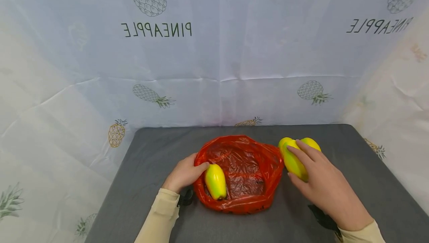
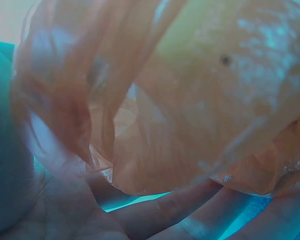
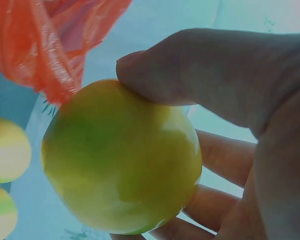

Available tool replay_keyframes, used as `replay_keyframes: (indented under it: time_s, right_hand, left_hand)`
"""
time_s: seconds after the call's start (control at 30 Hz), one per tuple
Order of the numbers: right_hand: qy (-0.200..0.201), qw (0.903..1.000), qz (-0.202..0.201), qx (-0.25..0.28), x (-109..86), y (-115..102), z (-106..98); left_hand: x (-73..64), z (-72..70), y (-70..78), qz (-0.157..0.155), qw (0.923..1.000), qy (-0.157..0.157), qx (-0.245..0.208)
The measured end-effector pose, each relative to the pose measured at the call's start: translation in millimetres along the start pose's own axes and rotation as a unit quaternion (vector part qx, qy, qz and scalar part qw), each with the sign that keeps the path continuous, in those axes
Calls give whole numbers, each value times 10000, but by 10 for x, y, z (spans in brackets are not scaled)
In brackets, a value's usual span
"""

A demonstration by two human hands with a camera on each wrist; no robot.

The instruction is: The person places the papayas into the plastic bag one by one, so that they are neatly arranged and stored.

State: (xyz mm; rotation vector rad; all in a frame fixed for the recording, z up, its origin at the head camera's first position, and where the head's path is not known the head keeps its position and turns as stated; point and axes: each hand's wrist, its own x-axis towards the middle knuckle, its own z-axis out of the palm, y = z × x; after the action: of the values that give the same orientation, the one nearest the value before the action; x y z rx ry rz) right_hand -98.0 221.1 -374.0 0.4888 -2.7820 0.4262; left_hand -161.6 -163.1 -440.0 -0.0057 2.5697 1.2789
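A red plastic bag [image 1: 241, 202] stands with its mouth spread wide on the dark table. My left hand [image 1: 186, 174] pinches its left rim, thumb over the edge and fingers along the outside. Inside the bag, near that thumb, lies one yellow-green papaya [image 1: 216, 182]. Through the thin plastic [image 2: 180, 130], the left wrist view shows a pale blurred shape. To the right of the bag my right hand [image 1: 321, 183] grips another papaya [image 3: 122, 160] between thumb and fingers. Two more papayas [image 1: 310, 143] [image 3: 7, 150] sit just beyond it, partly hidden by the held one.
The grey table [image 1: 151, 150] has its back edge against a white curtain [image 1: 268, 56] printed with pineapples. More of this cloth hangs at the left and right sides.
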Motion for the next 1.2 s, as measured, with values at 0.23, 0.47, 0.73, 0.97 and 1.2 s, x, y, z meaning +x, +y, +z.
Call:
replay_keyframes:
  time_s: [0.23, 0.47, 0.73, 0.97, 1.2]
  right_hand:
    - [-189, 9995, 47, 229, 116, -181, -20]
    - [-312, 9989, -111, 347, 233, -385, 105]
    - [-588, 9972, -100, 459, 295, -565, 361]
    - [-702, 9952, -258, 626, 370, -671, 567]
    - [-919, 9929, -299, 686, 405, -788, 714]
  left_hand:
    - [-5, -1, 10, -19, 10000, 31, 45]
    - [-4, -12, -13, -26, 9999, 48, 100]
    - [-4, 12, -16, 55, 10000, 33, 59]
    - [-9, 1, -9, 104, 9999, -14, -16]
    - [-3, 9, -20, 136, 9999, -27, -73]
